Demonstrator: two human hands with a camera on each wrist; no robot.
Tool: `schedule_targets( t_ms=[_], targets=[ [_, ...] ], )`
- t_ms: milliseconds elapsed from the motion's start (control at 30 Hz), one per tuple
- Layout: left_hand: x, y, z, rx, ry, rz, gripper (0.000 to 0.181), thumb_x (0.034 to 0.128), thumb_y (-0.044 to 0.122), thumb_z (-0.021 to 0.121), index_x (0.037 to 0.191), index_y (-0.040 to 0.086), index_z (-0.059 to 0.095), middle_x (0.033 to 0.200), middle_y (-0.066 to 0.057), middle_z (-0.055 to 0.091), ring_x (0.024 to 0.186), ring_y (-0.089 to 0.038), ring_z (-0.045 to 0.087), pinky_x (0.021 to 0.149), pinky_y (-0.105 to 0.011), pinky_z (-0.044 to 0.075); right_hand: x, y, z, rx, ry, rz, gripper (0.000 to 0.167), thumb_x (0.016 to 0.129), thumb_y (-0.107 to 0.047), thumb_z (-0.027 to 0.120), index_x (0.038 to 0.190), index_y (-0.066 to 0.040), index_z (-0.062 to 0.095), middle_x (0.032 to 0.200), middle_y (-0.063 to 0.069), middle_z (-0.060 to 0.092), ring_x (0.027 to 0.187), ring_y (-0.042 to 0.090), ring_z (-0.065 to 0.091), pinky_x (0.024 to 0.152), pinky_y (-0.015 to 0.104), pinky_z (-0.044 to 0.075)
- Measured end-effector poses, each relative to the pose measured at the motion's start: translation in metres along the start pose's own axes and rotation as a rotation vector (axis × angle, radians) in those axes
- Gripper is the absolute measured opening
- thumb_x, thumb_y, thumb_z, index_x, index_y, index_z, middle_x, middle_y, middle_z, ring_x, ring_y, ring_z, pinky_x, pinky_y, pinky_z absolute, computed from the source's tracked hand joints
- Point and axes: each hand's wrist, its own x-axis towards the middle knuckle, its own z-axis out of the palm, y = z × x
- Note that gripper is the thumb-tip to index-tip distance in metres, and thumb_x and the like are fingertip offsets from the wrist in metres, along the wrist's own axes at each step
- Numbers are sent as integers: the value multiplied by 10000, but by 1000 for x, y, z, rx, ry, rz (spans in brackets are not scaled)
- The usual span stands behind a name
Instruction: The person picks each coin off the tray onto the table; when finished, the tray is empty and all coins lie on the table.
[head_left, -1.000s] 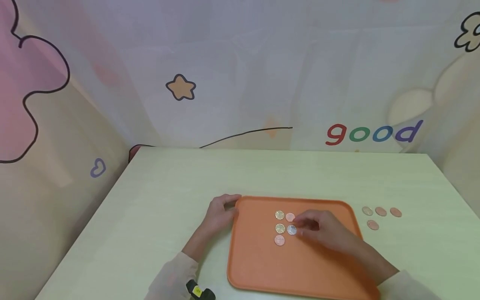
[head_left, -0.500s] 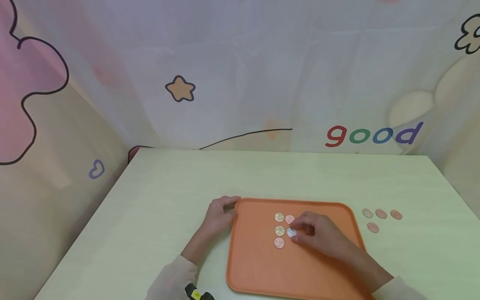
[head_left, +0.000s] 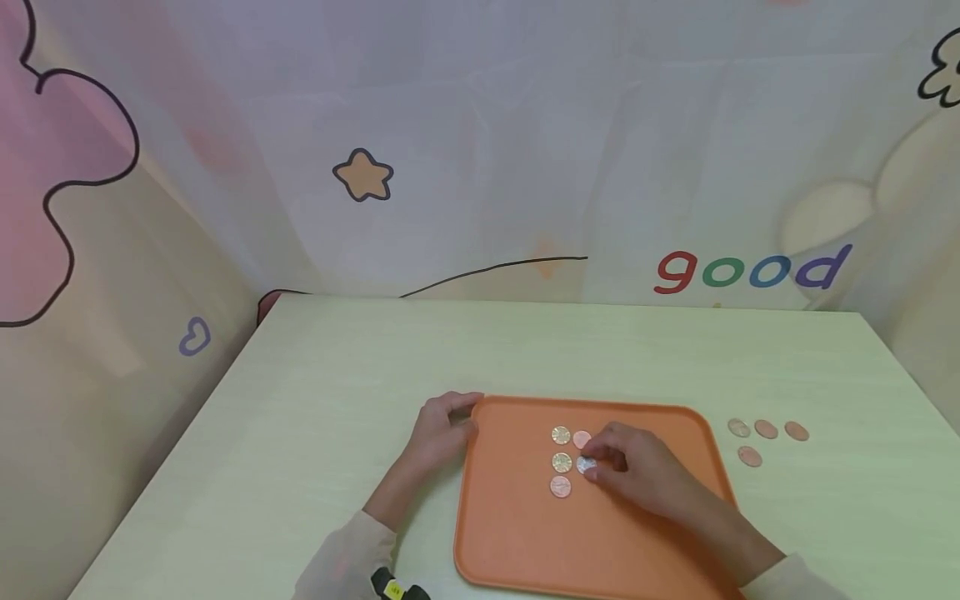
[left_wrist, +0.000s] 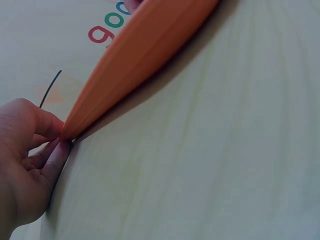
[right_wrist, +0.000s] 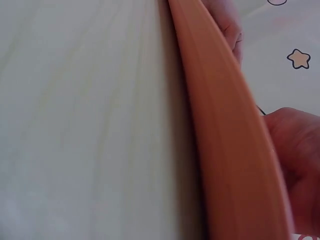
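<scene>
In the head view an orange tray [head_left: 517, 542] lies on the table with several coins on it in two columns. My right hand [head_left: 645, 471] is over the tray, its thumb and index finger pinching a silver coin [head_left: 583, 465]. Left of that coin is a gold coin [head_left: 562, 462], with another gold coin [head_left: 561, 435] above and a copper-pink coin [head_left: 560, 487] below. A second copper-pink coin [head_left: 581, 438] lies just beyond the right fingertips. My left hand [head_left: 437, 432] grips the tray's far left corner; the left wrist view shows its thumb and fingers [left_wrist: 56, 159] there.
Right of the tray, several more coins [head_left: 750, 456] lie on the pale table [head_left: 337, 358]. A printed cloth [head_left: 480, 167] hangs behind the table. A black item with a yellow label [head_left: 393, 588] sits by the left sleeve.
My right hand has shifted slightly left, and its thumb and index finger have closed in on the silver coin. The left hand stays at the tray corner.
</scene>
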Motion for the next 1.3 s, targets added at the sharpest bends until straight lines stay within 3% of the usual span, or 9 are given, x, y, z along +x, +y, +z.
schedule_targets(
  t_ms=[267,533,800,1067,1300],
  targets=[
    [0,0,1,2,3,5,486,802,-60,580,1275,-22,690,1172,-179,721,1178,-354,651,1053,-522,482,2,-5,-2,-54,-59,35,135,877,-147,766,1007,-144,730,957,-72,656,800,5,508,717,210,468],
    [1,-1,1,12,4,1,484,799,-53,586,1270,-20,693,1179,-178,722,1188,-352,643,1060,-518,478,0,-5,-1,-79,-44,50,138,879,-183,773,983,-204,685,974,-109,647,882,51,558,806,254,497],
    [1,-1,1,9,3,1,489,791,-54,583,1267,-25,694,1172,-182,722,1182,-355,647,1049,-515,484,0,-3,-3,-24,-75,-13,128,901,-168,746,962,-240,659,918,-142,645,840,10,540,776,219,485],
    [1,-2,1,19,4,6,489,790,-49,585,1266,-24,695,1174,-183,724,1188,-352,645,1055,-508,482,-1,2,-5,30,-84,-145,151,889,-107,748,1026,-171,735,832,-113,626,718,-52,482,641,186,455],
    [3,-3,2,9,3,10,489,794,-59,585,1270,-23,693,1180,-181,721,1185,-349,645,1049,-500,487,1,6,-8,22,-110,-144,206,861,-164,779,1062,-122,765,885,-98,686,758,-59,507,666,180,472]
  ],
)
